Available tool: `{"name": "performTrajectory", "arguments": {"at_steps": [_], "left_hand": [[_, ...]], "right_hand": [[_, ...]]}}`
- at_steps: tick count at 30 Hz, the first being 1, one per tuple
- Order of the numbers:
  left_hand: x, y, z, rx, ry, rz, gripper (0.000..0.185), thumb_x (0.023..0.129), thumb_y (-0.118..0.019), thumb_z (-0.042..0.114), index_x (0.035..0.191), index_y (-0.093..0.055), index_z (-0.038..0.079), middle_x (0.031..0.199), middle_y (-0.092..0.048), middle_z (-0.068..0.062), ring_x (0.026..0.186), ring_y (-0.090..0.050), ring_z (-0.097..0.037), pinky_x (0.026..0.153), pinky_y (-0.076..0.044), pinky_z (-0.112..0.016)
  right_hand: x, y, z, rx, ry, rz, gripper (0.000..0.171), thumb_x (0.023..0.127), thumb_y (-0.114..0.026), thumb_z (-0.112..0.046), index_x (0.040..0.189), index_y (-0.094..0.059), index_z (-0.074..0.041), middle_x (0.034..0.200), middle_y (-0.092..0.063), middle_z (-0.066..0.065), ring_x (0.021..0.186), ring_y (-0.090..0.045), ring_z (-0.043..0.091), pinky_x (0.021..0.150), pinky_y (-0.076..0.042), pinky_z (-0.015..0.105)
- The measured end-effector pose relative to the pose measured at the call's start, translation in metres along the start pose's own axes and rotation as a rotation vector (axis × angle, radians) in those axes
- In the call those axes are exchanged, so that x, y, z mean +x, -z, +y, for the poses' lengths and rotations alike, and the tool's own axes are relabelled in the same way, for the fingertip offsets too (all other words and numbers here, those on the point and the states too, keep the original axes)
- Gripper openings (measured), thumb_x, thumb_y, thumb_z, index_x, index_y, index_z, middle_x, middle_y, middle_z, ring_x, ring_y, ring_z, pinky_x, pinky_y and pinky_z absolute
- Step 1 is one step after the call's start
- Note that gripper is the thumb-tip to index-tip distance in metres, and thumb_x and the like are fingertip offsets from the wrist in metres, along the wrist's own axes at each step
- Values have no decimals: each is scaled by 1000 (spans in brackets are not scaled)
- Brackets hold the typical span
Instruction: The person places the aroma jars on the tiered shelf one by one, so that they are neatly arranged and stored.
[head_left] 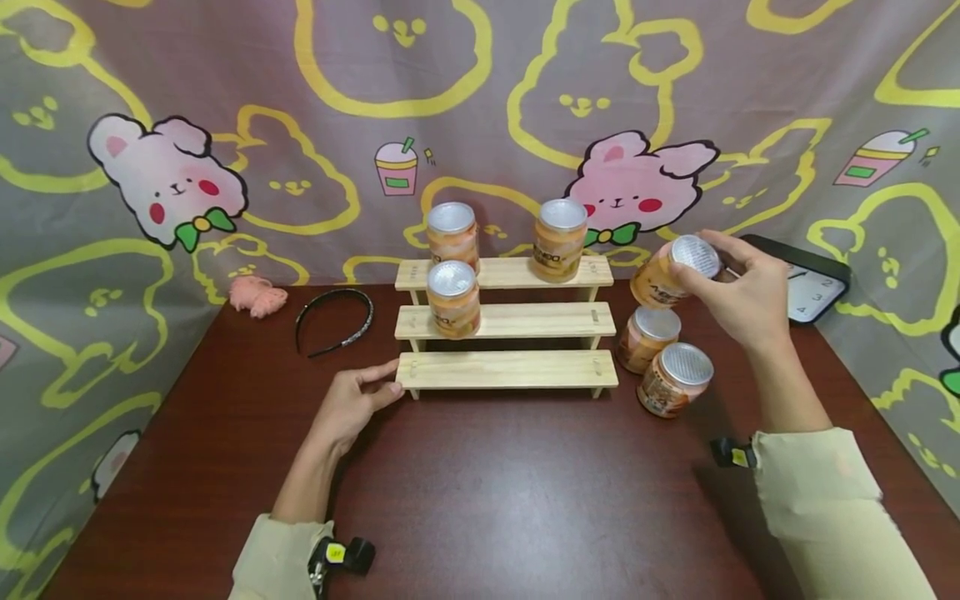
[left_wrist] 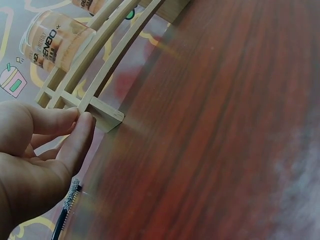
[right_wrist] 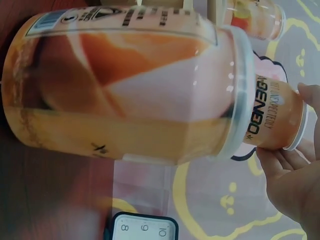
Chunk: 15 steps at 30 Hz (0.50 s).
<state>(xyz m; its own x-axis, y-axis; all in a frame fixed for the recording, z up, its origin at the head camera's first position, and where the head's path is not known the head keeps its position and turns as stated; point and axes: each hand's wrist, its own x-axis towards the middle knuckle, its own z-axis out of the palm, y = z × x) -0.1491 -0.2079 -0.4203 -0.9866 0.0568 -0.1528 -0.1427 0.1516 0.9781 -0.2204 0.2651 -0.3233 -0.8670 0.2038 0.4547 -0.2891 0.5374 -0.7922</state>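
Observation:
A three-step wooden shelf (head_left: 510,369) stands mid-table. Orange cans with silver lids sit on it: two on the top step (head_left: 452,233) (head_left: 558,239) and one on the middle step (head_left: 453,298). My right hand (head_left: 708,271) grips another can (head_left: 660,279), tilted in the air right of the shelf; the right wrist view shows this held can (right_wrist: 272,117) against my fingers (right_wrist: 295,185). Two more cans (head_left: 648,337) (head_left: 675,379) stand on the table below it. My left hand (head_left: 390,379) touches the left end of the lowest step (left_wrist: 107,117) with straight fingers (left_wrist: 75,145).
A black headband (head_left: 333,321) and a pink hair clip (head_left: 257,296) lie at the table's back left. A black-framed clock (head_left: 806,287) leans at the back right behind my right hand. A cartoon-print cloth (head_left: 480,100) walls in the dark wooden table (head_left: 510,500).

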Motion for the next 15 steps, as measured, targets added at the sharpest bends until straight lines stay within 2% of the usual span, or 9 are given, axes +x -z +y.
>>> {"name": "performTrajectory", "arguments": {"at_steps": [5,15], "left_hand": [[0,1,-1,-4,1,-5,49,95,-62,-9,142,-49,-10,142,-52,-27,98,-65,-3,84,-53,-19],[-1,0,-1,3,-8,-9,49,95,-62,-9,142,-49,-10,142,-51,-28,99,-65,-4,83,-53,-19]], "right_hand": [[-2,-4,-6,26,29,-8,50,81,-84,-13,126,-69,2,110,-67,2,77,-62,-4,65,-49,7],[-10,-13,-17,48,62,-54,49,81,-84,-10,125,-69,5,113,-70,13,74,-62,-5,64,-49,8]]}}
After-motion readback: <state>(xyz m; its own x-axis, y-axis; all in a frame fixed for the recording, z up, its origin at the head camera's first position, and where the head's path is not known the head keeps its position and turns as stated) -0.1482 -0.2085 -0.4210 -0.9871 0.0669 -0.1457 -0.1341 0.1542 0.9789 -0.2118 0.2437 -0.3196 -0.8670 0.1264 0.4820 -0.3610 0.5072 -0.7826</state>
